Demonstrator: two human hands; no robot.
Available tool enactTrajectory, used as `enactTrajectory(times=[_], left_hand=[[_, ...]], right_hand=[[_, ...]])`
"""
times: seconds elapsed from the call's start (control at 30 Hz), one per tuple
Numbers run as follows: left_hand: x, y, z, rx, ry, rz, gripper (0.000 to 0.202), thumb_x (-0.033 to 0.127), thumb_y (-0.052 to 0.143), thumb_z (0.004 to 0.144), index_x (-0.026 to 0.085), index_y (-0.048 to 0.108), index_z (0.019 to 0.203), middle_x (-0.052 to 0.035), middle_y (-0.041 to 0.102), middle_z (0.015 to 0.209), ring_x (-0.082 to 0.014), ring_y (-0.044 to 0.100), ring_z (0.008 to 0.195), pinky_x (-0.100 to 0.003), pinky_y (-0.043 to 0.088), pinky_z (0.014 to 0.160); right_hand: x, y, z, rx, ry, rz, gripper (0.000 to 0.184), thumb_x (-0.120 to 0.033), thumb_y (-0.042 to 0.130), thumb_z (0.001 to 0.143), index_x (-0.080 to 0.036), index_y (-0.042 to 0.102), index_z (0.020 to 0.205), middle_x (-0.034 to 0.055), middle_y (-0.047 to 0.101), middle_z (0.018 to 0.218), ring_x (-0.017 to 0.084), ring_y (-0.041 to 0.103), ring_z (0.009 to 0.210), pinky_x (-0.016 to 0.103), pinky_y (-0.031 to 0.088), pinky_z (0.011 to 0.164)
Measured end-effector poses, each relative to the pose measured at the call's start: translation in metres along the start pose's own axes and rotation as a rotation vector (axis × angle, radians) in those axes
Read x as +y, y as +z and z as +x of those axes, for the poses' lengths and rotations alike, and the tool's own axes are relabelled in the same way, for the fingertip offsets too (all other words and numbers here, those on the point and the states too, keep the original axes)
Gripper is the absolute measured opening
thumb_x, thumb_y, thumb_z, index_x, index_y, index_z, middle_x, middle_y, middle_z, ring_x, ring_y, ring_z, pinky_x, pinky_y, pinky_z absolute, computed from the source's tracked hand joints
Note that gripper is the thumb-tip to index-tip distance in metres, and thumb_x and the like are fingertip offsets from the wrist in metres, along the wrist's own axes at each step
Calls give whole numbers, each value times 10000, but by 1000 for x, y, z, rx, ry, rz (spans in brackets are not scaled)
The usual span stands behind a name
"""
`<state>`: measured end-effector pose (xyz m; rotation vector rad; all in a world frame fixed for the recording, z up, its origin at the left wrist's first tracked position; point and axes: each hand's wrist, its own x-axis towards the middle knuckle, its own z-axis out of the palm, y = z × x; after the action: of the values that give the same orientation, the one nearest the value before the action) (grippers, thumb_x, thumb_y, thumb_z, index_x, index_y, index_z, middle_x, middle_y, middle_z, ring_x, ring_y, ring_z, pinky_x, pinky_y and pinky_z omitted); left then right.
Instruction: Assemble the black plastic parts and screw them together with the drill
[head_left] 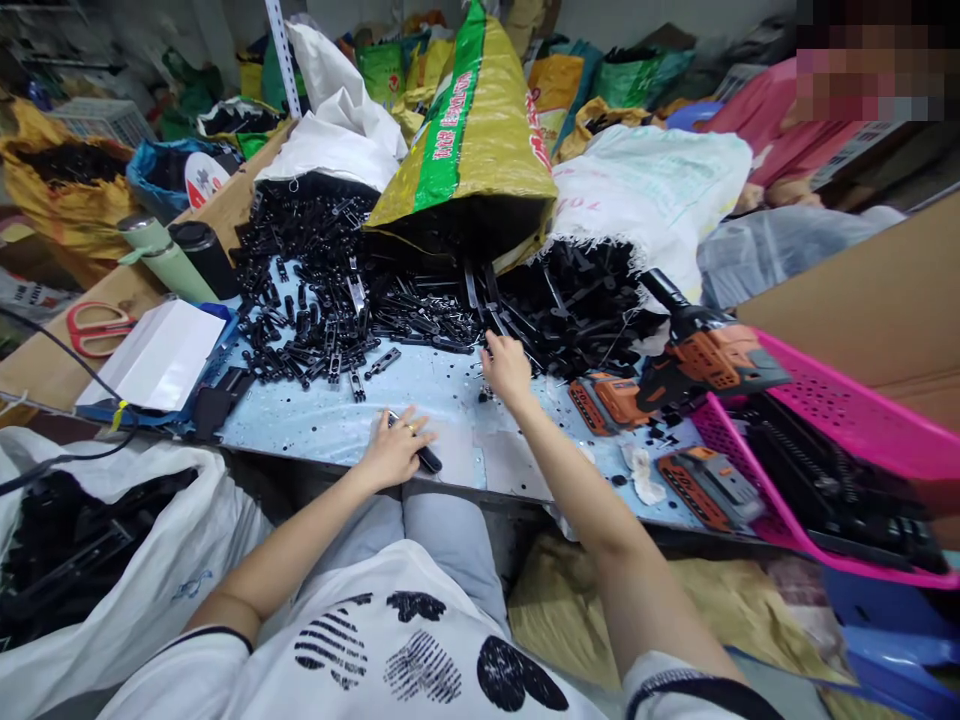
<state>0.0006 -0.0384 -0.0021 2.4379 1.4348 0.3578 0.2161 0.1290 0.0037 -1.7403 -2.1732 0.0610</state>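
Note:
My left hand [394, 450] is at the table's near edge, its fingers bent over a slim black plastic part [429, 460] and holding it against the tabletop. A ring shows on one finger. Farther forward, my right hand [507, 368] reaches to the front of the heap of black parts [435, 310]. Its fingertips are drawn together beside small shiny pieces, too small to tell whether one is between them. Loose black link-shaped parts [322, 325] lie to the left of the heap. Above it, a yellow-green sack [487, 150] lies with its mouth toward me.
On the right lie an orange-and-black power drill [705, 355], a spare battery [709, 487] and a pink basket [847, 400] of black parts. At left are red-handled scissors [97, 328], a white box [161, 350] and a green bottle [169, 260]. A person in pink [787, 130] sits across.

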Motion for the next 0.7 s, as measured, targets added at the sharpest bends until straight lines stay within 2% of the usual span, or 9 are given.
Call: enactTrajectory(times=[0.1, 0.2, 0.3, 0.37, 0.43, 0.5, 0.57, 0.63, 0.7], left_hand=[[4, -7, 13, -180, 132, 122, 330, 141, 461, 858, 232, 584, 1150, -74, 641, 1003, -241, 550, 1028, -525, 294, 1003], [1, -10, 17, -136, 20, 197, 305, 168, 443, 886, 179, 558, 1168, -95, 637, 922, -241, 578, 914, -427, 407, 856], [-7, -11, 12, -59, -115, 152, 352, 249, 500, 882, 163, 519, 1222, -113, 623, 988, -259, 566, 955, -395, 425, 825], [-11, -10, 8, 1, -136, 30, 419, 307, 531, 873, 174, 484, 1267, -122, 600, 1086, -270, 540, 1036, -407, 414, 879], [-9, -7, 7, 66, -96, -209, 478, 351, 522, 879, 188, 428, 1318, -124, 573, 1176, -267, 517, 1108, -418, 398, 940], [-1, -3, 10, 146, -77, -545, 525, 390, 512, 882, 189, 377, 1348, -121, 562, 1219, -244, 538, 1111, -393, 416, 951], [8, 0, 16, 271, -166, -863, 504, 425, 524, 867, 176, 415, 1292, -111, 600, 1163, -210, 604, 1010, -342, 473, 884], [16, 3, 21, 369, -331, -1092, 405, 456, 556, 835, 156, 510, 1102, -73, 664, 940, -173, 657, 787, -298, 525, 735], [21, 4, 25, 405, -476, -1230, 354, 477, 595, 796, 155, 515, 917, -16, 639, 711, -139, 629, 571, -261, 521, 581]], right_hand=[[29, -3, 45, -67, 190, -106, 526, -247, 466, 874, -81, 375, 1365, 220, 561, 1135, 314, 490, 1084, 422, 409, 869], [35, -4, 54, -89, 266, 102, 524, -176, 534, 804, -88, 429, 1309, 185, 602, 1090, 273, 546, 1027, 405, 419, 882], [18, -5, 21, 9, 215, 616, 404, -306, 597, 771, -140, 533, 1133, 106, 635, 1021, 220, 591, 941, 374, 462, 858], [-5, -7, -16, -27, 203, 1046, 419, -411, 654, 725, -182, 525, 1051, 57, 655, 957, 191, 618, 887, 357, 494, 826], [-30, -9, -56, -62, 270, 1405, 439, -467, 676, 711, -217, 497, 1024, 37, 668, 956, 176, 635, 895, 353, 505, 829], [-52, -11, -92, -91, 364, 1593, 413, -514, 652, 730, -224, 510, 988, 37, 676, 950, 171, 641, 894, 341, 509, 814], [-66, -14, -122, -238, 389, 1578, 400, -566, 594, 762, -199, 562, 917, 52, 683, 875, 176, 648, 823, 323, 515, 748], [-69, -20, -145, -430, 298, 1357, 438, -593, 527, 802, -163, 609, 792, 67, 674, 742, 179, 638, 706, 309, 504, 670], [-63, -30, -160, -423, 126, 993, 454, -572, 517, 824, -146, 626, 711, 86, 667, 702, 190, 627, 690, 320, 484, 676]])
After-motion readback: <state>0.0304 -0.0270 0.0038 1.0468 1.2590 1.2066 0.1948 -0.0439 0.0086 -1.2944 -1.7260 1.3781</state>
